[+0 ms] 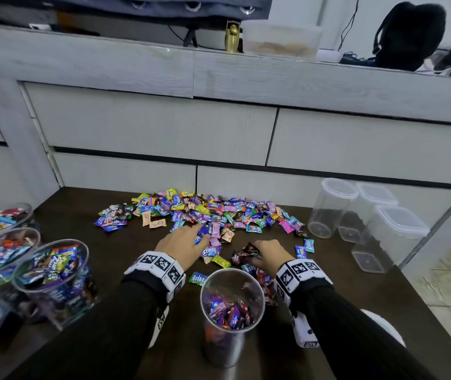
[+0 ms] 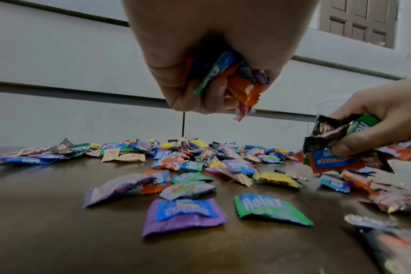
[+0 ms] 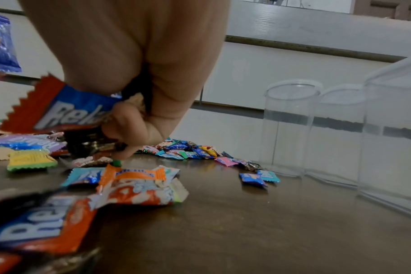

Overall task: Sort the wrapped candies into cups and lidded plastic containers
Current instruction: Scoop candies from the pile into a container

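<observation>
A wide pile of wrapped candies (image 1: 205, 212) covers the back of the dark table (image 1: 328, 283). My left hand (image 1: 184, 239) sits at the pile's near edge and grips a fistful of candies (image 2: 232, 81), blue, orange and purple. My right hand (image 1: 269, 253) is just right of it and holds a bunch of dark brown, orange and green candies (image 2: 336, 135), its fingertips (image 3: 127, 150) down at the table. A clear cup (image 1: 232, 303), partly filled with candies, stands between my wrists. More loose candies (image 2: 183, 215) lie in front of the left hand.
Three clear cups full of candies (image 1: 51, 272) stand at the left edge. Three empty lidded plastic containers (image 1: 331, 209) stand at the back right, two small candies (image 3: 258, 178) near them. Grey drawer fronts (image 1: 164, 127) rise behind the table.
</observation>
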Demonstrator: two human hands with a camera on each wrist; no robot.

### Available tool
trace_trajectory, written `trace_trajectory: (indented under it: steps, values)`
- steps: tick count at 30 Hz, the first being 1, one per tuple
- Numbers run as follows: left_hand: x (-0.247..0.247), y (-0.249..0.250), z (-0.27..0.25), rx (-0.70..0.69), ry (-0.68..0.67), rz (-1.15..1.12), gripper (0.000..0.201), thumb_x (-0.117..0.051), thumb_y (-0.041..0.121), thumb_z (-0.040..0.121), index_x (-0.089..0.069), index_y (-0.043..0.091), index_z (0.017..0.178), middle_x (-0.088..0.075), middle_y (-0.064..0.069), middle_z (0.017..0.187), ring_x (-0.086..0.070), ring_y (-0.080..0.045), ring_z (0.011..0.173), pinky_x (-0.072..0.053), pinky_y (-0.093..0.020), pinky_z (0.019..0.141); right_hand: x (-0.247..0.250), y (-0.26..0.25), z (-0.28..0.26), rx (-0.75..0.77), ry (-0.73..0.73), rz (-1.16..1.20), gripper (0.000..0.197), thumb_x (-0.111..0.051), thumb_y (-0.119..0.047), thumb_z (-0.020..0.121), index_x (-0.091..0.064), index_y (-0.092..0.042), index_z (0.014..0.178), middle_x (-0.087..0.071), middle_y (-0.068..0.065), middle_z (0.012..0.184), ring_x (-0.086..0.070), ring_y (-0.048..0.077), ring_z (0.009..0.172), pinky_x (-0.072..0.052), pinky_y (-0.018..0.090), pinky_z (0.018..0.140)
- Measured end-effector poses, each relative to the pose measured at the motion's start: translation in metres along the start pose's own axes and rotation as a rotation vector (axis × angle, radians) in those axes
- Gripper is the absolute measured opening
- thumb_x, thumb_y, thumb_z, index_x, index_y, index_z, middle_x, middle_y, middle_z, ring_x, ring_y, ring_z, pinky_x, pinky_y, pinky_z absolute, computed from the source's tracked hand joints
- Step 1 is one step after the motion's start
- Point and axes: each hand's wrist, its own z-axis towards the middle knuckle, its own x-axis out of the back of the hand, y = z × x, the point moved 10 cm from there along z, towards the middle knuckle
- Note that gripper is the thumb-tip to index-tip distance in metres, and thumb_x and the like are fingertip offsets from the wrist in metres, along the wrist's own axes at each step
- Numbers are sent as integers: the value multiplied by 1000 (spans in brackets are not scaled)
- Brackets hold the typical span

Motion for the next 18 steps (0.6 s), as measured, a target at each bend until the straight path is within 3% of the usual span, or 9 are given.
trace_trajectory:
  steps: [3, 9, 12, 14, 18]
  values:
    - [14, 6, -8, -9, 40, -43, 57, -33, 49, 102, -33, 19, 151, -48, -9, 145, -49, -24, 129, -44, -40, 101, 6, 3, -6, -12, 12, -29, 39, -58, -33, 92, -56, -3, 116, -60, 17, 116, -57, 31, 107, -45, 31, 82]
    - [50, 30, -27, -70, 139, -163, 61, -35, 51, 101, -34, 15, 150, -48, -9, 147, -44, -25, 134, -37, -37, 105, 6, 14, -21, -43, -56, -115, 43, -61, -35, 90, -55, -2, 117, -57, 18, 119, -57, 31, 108, -46, 34, 86]
    - [63, 46, -45, -114, 185, -294, 61, -38, 50, 100, -36, 14, 149, -49, -10, 146, -43, -25, 134, -35, -35, 104, 15, 18, -30, -45, -6, -58, 43, -62, -36, 90, -58, -3, 117, -60, 17, 117, -57, 29, 108, -42, 28, 78]
    - [70, 60, -59, -149, 205, -362, 60, -40, 49, 100, -40, 11, 147, -51, -10, 144, -45, -24, 133, -35, -33, 103, 25, 19, -38, -41, 59, -20, 37, -60, -33, 91, -60, -4, 114, -62, 16, 115, -57, 28, 108, -43, 28, 79]
    - [76, 92, -88, -251, 217, -463, 45, -43, 46, 100, -59, 11, 122, -63, -12, 118, -54, -27, 118, -36, -28, 88, 42, 17, -53, -10, 147, 39, 28, -58, -26, 91, -60, -5, 110, -63, 15, 112, -57, 28, 108, -40, 28, 79]
